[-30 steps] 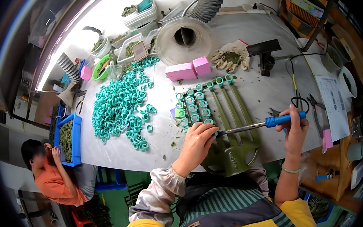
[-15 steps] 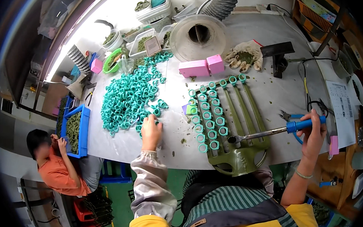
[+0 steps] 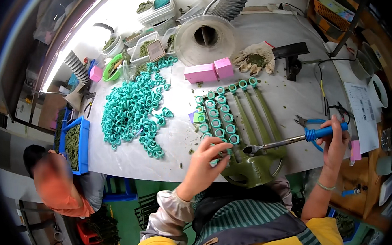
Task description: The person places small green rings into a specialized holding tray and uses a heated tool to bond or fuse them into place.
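My left hand is at the lower left of a green multi-bar rack, its fingers pinched on a teal ring that they partly hide. Teal hexagonal-topped rings stand in rows on the rack's two left bars; the other bars carry a ring at their far ends. My right hand grips the blue handle of a soldering iron. Its metal shaft points left, with the dark, cup-like tip over the rack's near part. A big heap of teal rings lies to the left.
Behind the rack are pink blocks, a round suction hood, a soiled glove and a black stand. Blue-handled pliers and a printed sheet lie right. A person in orange sits left beside a blue bin.
My left hand has moved right from the near edge of the ring heap to the rack's lower left. My right hand keeps the iron in nearly the same place.
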Motion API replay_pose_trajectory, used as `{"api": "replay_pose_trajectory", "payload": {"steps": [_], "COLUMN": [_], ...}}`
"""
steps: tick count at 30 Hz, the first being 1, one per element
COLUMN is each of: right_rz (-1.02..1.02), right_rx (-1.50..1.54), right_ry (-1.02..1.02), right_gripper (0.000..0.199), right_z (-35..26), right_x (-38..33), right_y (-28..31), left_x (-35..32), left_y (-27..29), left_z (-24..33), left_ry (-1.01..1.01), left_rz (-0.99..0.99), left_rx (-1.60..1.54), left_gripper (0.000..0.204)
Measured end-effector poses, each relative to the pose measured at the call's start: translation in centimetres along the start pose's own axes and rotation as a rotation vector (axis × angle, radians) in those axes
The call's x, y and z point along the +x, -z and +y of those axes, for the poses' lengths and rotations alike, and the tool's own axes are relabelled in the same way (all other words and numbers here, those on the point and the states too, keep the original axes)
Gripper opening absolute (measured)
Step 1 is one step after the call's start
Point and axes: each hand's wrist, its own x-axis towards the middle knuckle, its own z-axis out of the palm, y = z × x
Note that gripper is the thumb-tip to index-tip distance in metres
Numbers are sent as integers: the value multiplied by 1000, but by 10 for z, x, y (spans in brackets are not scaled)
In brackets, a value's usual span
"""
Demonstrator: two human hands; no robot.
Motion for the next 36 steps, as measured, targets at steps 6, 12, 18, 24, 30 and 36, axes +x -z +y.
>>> {"api": "replay_pose_trajectory", "payload": {"steps": [6, 12, 18, 24, 30, 36], "right_rz": [-9, -6, 66, 91, 162, 139], "right_rx": [41, 33, 64, 92, 77, 71], "right_ry": [-59, -47, -5, 6, 36, 56], "right_gripper": [36, 38, 35, 30, 30, 33], "right_z": [7, 8, -1, 5, 13, 6], "right_x": [-4, -3, 7, 10, 17, 16], "right_y": [-9, -8, 9, 15, 21, 9], "left_x": [9, 12, 10, -20, -7, 56], "left_y": [-31, -35, -37, -60, -13, 106], "left_z": [-12, -15, -5, 7, 8, -109], "left_ry": [-246, -224, -304, -356, -248, -142], "left_rz": [34, 15, 55, -343, -293, 580], "left_rx": [377, 375, 468, 514, 180, 1044], "left_gripper": [32, 31, 41, 56, 32, 18]}}
